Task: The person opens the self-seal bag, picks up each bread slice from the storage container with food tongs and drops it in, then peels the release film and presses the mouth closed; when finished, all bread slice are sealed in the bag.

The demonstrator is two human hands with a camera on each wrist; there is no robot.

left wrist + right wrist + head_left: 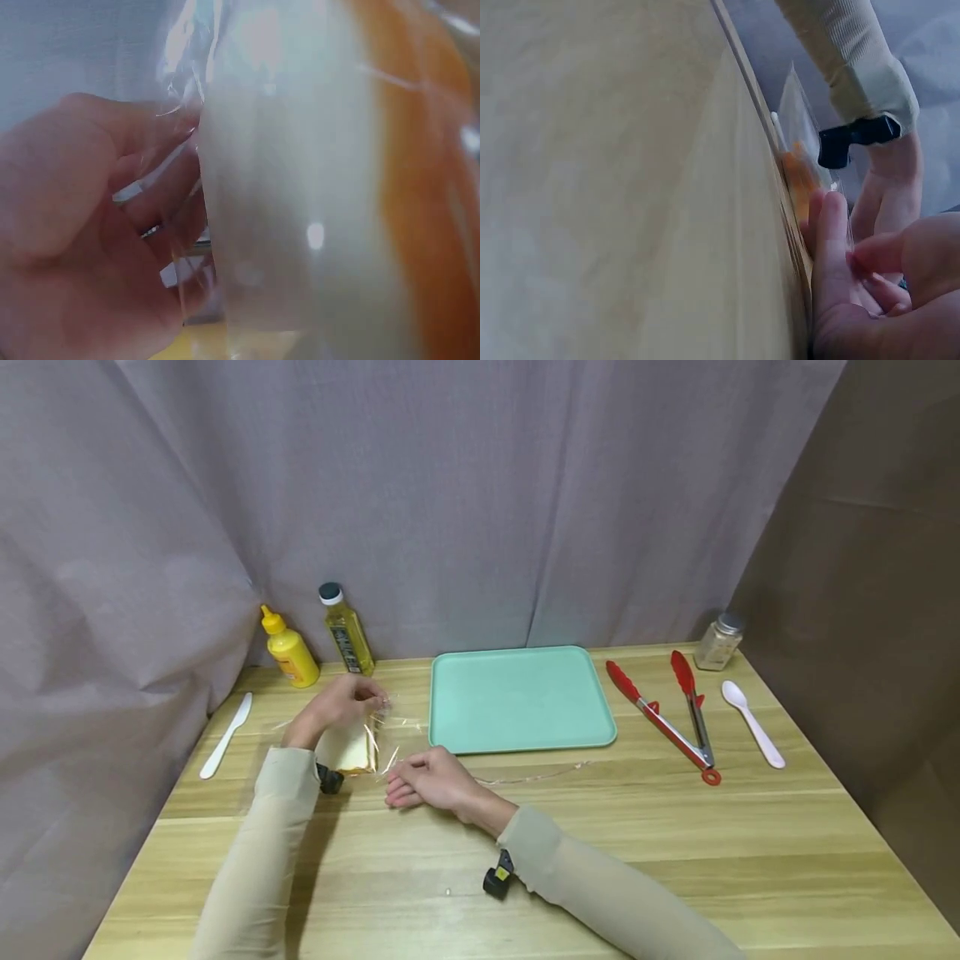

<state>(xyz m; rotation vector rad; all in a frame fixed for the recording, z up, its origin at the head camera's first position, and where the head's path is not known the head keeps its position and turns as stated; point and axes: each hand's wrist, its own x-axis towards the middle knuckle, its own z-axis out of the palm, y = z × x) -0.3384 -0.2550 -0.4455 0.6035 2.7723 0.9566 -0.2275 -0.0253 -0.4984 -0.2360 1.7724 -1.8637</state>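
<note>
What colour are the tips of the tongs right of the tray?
Red: the tongs have red tips and a red ring at the hinge, with metal arms. Head view shows it best.

Bare table (525, 877) lies open along the near edge. Toward the far edge, obstacles crowd — tray (521, 697) centrally, tongs (671, 714) and spoon (752, 722) right, bottles (347, 628) at the far-left corner.

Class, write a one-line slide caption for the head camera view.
Left hand grips a clear bread bag on a wooden table, right hand resting beside it.

Staged food-prep booth – grey curtain (480, 485) backdrop, wooden table (675, 860), green tray (521, 700), tongs (667, 714), condiment bottles (318, 639)
</note>
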